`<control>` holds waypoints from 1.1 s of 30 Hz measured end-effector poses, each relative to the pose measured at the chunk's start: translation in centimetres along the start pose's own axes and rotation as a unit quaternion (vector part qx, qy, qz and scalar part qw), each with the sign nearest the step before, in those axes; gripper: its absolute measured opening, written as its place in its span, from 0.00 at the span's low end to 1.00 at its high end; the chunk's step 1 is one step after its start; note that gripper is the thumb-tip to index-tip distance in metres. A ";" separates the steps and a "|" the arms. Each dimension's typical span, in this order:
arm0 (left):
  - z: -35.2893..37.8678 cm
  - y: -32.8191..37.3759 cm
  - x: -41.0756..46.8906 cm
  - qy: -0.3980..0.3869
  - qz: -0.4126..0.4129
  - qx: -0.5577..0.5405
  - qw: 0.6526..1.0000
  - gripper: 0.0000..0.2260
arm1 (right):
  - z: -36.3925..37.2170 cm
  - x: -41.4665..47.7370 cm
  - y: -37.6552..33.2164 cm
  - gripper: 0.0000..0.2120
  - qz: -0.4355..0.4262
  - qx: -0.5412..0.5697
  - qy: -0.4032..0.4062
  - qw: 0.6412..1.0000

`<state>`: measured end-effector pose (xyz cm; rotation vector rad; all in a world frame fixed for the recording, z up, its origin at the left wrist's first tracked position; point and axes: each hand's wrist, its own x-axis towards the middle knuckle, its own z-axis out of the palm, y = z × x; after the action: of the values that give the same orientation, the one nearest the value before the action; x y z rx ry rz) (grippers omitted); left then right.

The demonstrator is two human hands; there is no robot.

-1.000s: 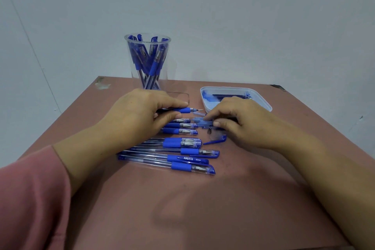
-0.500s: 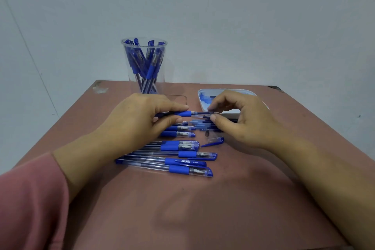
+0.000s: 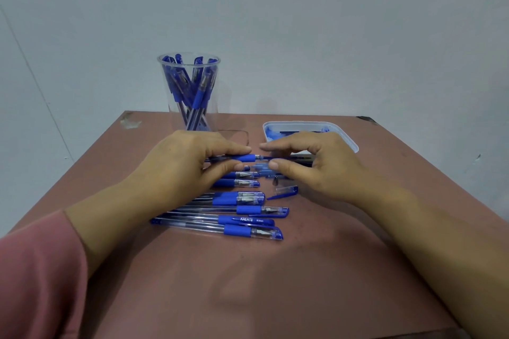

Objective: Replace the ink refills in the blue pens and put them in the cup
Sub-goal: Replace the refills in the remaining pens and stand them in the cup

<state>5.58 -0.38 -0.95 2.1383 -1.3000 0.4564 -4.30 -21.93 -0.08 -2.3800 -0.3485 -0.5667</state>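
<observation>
**Change**
- Compare with one second back: find the right hand (image 3: 316, 168) no longer low among the loose parts on the table (image 3: 275, 283), but raised level with the pen (image 3: 245, 158).
- Compare with half a second back: find thumb and forefinger, then closed at the pen's front end, now parted. Note a thin dark refill (image 3: 286, 158) exposed between them, running from the barrel mouth into the hand.
- Cannot tell whether the curled rear fingers clamp the refill, with the contact hidden.
- Note the left hand (image 3: 181, 165) as before: wrapped round the barrel, thumb and forefinger pinching just behind the blue grip.

**Meaning**
- Read as the refill exchange under way on this pen. Cannot tell whether going in or coming out.
- Expect tip and cap to need refitting afterwards.
- Find a row of pens (image 3: 242, 198) lying below the hands, not yet in the cup (image 3: 188, 85).

**Materials and shapes**
- Pens: clear rigid barrels, blue rubbery grip sleeves, clear caps with blue clips.
- Loose cap (image 3: 286, 190) and small metal cone (image 3: 275, 181): lying beneath the right hand.
- Cup: clear, thin-walled, tapered, standing at the table's far edge with several pens inside.
- Tray (image 3: 349, 140): white, shallow, round-cornered, ink-stained, holding dark refills.
- Table: matte reddish-brown, scuffed at the far-left corner.
</observation>
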 end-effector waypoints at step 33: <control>-0.2 -0.3 0.1 0.007 0.005 0.010 1.000 0.20 | -2.0 0.6 4.5 0.09 -0.002 -0.229 -0.047 0.972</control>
<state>5.89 -0.18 -0.80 2.1424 -1.3038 0.4908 -2.60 -26.56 -0.85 -2.8575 -0.2856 -0.5853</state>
